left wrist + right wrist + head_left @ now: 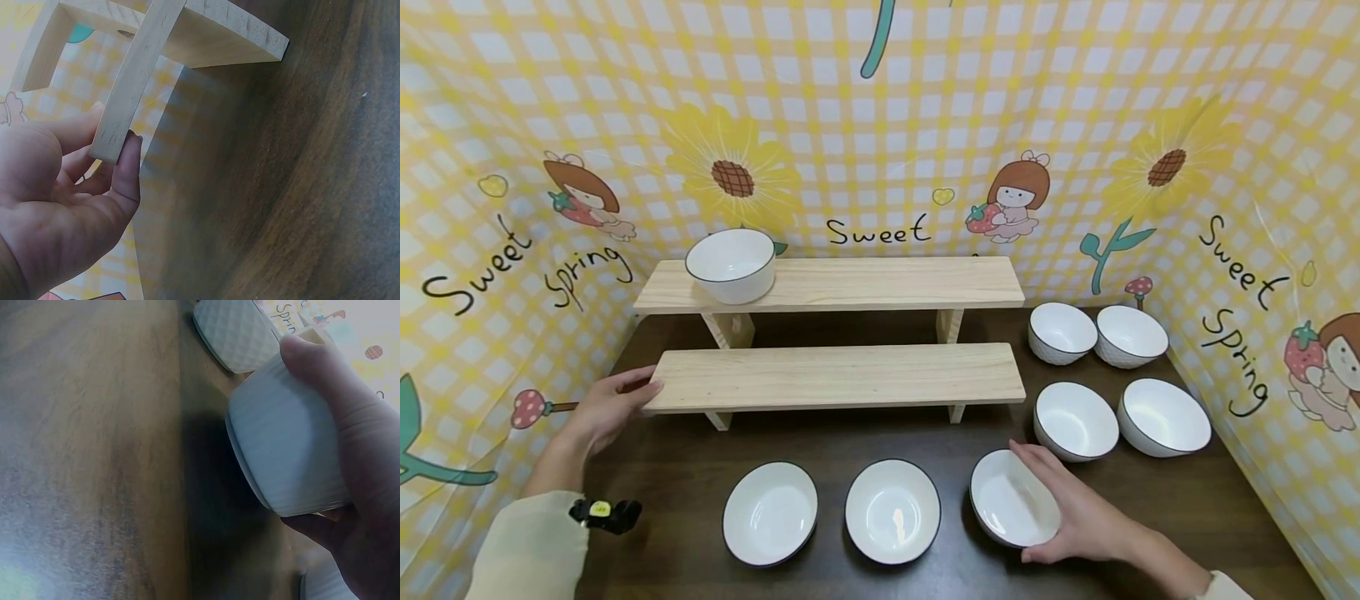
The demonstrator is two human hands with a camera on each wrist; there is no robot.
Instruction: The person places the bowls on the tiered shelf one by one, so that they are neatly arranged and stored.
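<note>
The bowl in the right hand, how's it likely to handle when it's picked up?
The bowl looks stiff and probably breakable, with a glossy white inside like glazed ceramic. That shine could make it slippery, though its finely ridged outside may help the right hand grip.

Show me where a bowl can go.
Free: the lower wooden shelf, right of the left hand gripping its end; the upper shelf, right of its white bowl. Crowded: the right of the wooden table, where four bowls cluster beside the right hand.
</note>
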